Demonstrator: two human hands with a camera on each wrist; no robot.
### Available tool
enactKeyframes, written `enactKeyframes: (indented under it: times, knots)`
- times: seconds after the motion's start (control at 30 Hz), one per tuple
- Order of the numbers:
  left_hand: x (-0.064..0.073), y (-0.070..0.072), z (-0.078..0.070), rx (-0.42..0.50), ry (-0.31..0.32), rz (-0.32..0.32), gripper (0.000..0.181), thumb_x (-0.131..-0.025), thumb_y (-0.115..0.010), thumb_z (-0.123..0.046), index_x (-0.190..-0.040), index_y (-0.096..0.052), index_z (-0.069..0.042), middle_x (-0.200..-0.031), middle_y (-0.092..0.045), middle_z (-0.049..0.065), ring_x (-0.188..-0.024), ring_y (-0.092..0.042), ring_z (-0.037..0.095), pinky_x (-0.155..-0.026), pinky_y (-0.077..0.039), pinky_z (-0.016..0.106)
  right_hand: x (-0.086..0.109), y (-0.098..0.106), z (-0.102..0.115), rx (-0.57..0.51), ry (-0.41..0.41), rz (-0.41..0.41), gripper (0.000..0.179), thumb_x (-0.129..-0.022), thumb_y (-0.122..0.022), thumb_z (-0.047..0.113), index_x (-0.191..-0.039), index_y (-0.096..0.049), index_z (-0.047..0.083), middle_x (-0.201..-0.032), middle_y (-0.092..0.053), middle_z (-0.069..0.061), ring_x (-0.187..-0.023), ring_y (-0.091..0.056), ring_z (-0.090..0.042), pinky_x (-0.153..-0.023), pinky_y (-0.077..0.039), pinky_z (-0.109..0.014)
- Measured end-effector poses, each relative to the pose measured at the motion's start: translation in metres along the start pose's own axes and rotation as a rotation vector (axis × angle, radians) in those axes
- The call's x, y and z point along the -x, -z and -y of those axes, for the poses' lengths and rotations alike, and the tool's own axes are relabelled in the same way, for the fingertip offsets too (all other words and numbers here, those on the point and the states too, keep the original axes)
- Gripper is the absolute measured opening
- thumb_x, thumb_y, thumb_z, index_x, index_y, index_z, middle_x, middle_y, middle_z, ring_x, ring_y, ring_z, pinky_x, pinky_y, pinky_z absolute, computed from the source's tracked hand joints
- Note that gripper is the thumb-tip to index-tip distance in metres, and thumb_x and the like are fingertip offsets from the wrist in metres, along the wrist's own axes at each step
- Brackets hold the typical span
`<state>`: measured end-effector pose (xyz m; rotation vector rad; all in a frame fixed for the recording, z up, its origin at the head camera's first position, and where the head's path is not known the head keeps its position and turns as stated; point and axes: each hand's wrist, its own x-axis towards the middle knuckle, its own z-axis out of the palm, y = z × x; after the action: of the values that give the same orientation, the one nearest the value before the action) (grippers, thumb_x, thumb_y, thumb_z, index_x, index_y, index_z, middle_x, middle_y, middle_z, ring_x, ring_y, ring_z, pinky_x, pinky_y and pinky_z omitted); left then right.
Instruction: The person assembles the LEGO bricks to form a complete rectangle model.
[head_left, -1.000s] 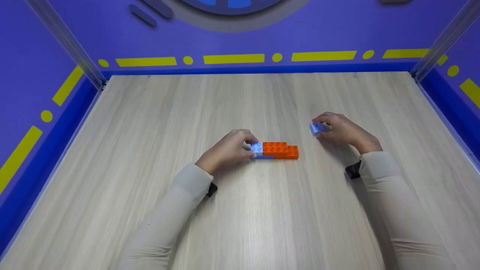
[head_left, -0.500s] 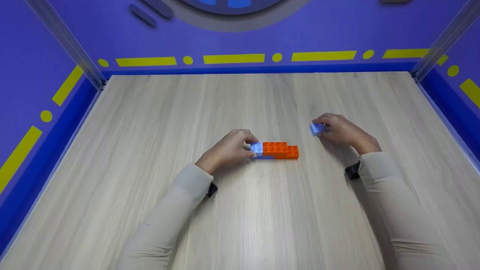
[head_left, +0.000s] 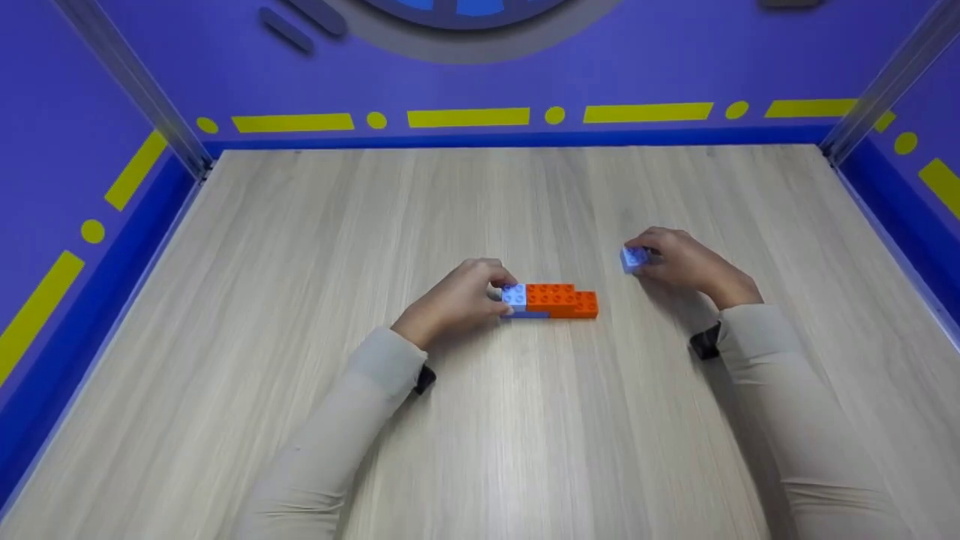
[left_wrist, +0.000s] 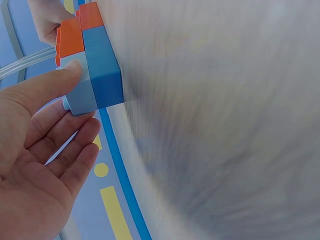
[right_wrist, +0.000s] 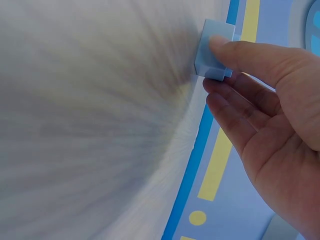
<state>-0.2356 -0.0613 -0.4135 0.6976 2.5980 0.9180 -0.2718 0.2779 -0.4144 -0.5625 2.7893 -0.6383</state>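
Observation:
Near the middle of the table, a two-layer stack of toy building bricks has a light blue brick (head_left: 514,295) at the left of its top layer and an orange brick (head_left: 550,296) beside it. Underneath are a darker blue brick (left_wrist: 103,65) and another orange brick (head_left: 587,304) that juts out to the right. My left hand (head_left: 463,298) pinches the light blue end between thumb and fingers. Farther right and back, my right hand (head_left: 679,259) pinches a separate small light blue brick (right_wrist: 212,50), studs up, close at the tabletop. Its far side is hidden by the fingers.
The pale wood table (head_left: 480,435) is bounded at the back by a purple-blue wall (head_left: 480,90) with yellow dashes and dots. Similar side walls stand left and right, with metal posts (head_left: 142,90) in the corners. A dark strap device (head_left: 706,341) sits under the right wrist.
Almost nothing differs. The right hand and its small brick have shifted very slightly toward the near side; the left hand and the stack stay in place.

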Motion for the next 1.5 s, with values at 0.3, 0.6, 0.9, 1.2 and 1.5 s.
enactKeyframes:
  times: [0.3,0.6,0.9,1.2,1.5]
  knots:
    - [0.001,0.001,0.001,-0.013,-0.028,-0.004,0.029,-0.083,-0.074,-0.011,-0.112,-0.071,-0.009,-0.109,-0.064,-0.001,-0.103,-0.054,0.015,-0.090,-0.049,0.027,0.001,-0.001,-0.002,-0.007,0.025,-0.020,0.041,-0.087,-0.066,0.002,-0.127,-0.057,-0.006,-0.124,-0.059,-0.025,-0.114,-0.055,-0.039,-0.099,-0.044,-0.054]
    - [0.001,0.001,0.000,-0.004,-0.005,0.005,0.030,-0.083,-0.074,-0.012,-0.113,-0.070,-0.011,-0.110,-0.063,-0.003,-0.103,-0.053,0.014,-0.088,-0.049,0.026,0.002,0.000,0.001,-0.006,0.033,-0.027,0.040,-0.087,-0.066,0.002,-0.125,-0.058,-0.007,-0.123,-0.059,-0.025,-0.114,-0.055,-0.039,-0.098,-0.044,-0.054]
    - [0.001,0.001,-0.001,-0.003,0.000,0.009,0.030,-0.084,-0.073,-0.011,-0.114,-0.070,-0.010,-0.110,-0.063,-0.004,-0.104,-0.053,0.015,-0.089,-0.050,0.026,0.004,0.001,0.010,0.009,0.023,-0.021,0.039,-0.088,-0.066,0.005,-0.125,-0.060,-0.005,-0.123,-0.060,-0.023,-0.116,-0.054,-0.038,-0.100,-0.043,-0.054]
    - [0.000,0.000,0.000,-0.010,-0.011,-0.001,0.030,-0.083,-0.073,-0.011,-0.113,-0.070,-0.009,-0.111,-0.064,-0.002,-0.104,-0.054,0.014,-0.091,-0.049,0.027,0.006,0.003,0.015,0.011,0.065,-0.025,0.037,-0.089,-0.065,0.006,-0.124,-0.061,-0.004,-0.122,-0.061,-0.022,-0.114,-0.055,-0.037,-0.100,-0.043,-0.053]
    - [0.001,0.000,-0.001,-0.013,-0.001,-0.007,0.030,-0.084,-0.073,-0.012,-0.113,-0.070,-0.011,-0.111,-0.063,-0.003,-0.106,-0.053,0.014,-0.094,-0.048,0.028,0.008,0.006,0.018,0.015,0.105,-0.030,0.037,-0.088,-0.066,0.007,-0.123,-0.062,-0.003,-0.121,-0.062,-0.020,-0.112,-0.057,-0.035,-0.097,-0.045,-0.052]
